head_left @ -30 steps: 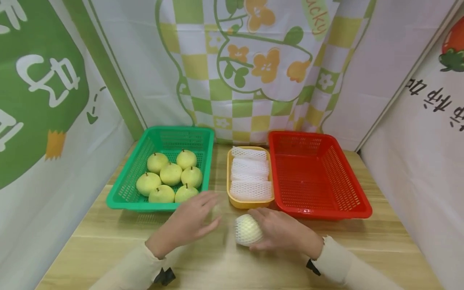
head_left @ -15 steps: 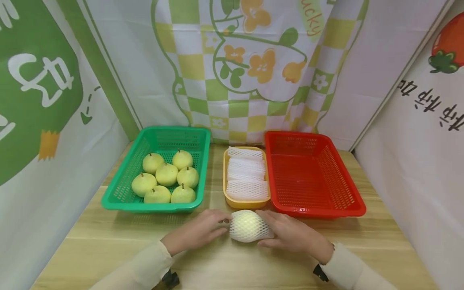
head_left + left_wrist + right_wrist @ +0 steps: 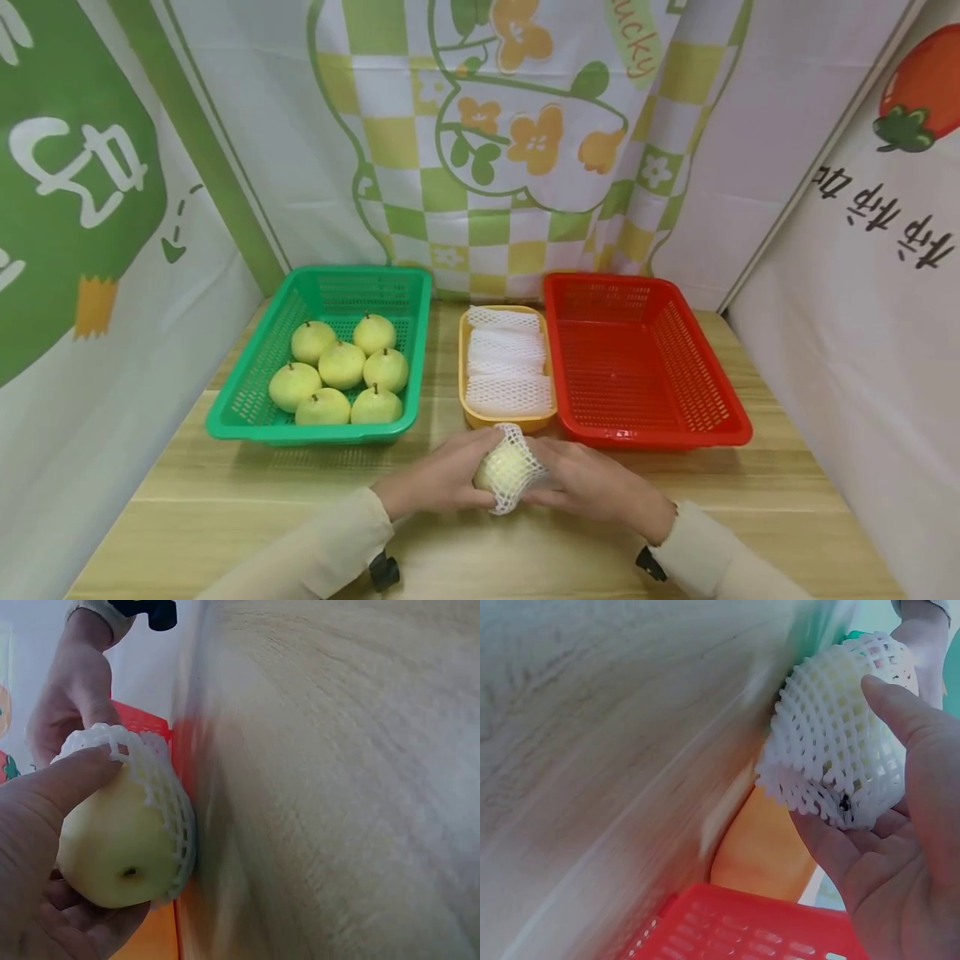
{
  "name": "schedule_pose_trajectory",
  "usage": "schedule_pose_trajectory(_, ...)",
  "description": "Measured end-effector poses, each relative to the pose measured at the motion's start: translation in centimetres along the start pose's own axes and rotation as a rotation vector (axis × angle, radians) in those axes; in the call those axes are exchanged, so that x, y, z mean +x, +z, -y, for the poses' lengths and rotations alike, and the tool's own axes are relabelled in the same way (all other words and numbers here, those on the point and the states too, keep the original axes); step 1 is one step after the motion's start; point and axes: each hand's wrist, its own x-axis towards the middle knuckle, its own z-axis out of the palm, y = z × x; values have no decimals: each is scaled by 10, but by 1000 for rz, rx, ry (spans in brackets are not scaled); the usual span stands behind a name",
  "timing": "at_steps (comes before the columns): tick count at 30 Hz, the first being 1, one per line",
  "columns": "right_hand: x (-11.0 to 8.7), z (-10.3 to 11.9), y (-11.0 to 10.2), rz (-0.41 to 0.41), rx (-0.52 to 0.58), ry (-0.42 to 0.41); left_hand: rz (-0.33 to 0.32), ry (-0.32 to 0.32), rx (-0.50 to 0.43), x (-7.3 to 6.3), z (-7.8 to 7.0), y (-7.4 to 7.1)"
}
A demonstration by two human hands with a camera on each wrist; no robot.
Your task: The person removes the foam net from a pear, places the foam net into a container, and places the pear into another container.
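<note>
Between both hands is a pale yellow-green pear (image 3: 124,840) partly covered by a white foam net sleeve (image 3: 832,727). My left hand (image 3: 442,477) grips the pear from the left; in the left wrist view its thumb lies on the net's edge and its fingers curl under the fruit, whose bare end faces that camera. From the right, my right hand (image 3: 588,479) holds the netted side, thumb on the net and fingers beneath it. A dark stem shows near the net's gathered end in the right wrist view.
Several bare pears lie in a green basket (image 3: 315,433) at the left. A yellow tub (image 3: 463,367) of white foam nets (image 3: 508,393) stands in the middle, beside a red basket (image 3: 611,375) with nothing in it. Printed cloth hangs behind the wooden table (image 3: 172,508).
My left hand has come in from the left and taken hold of the pear. The net has been shifted, and bare fruit now shows on the left side.
</note>
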Motion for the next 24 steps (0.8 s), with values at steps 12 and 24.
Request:
schedule_pose_trajectory(12,1,-4,1,15,20,-36,1,-31,4,-13,1,-11)
schedule_pose_trajectory(24,-11,0,-15,100,32,110,-13,-89,53,-59,12,-29)
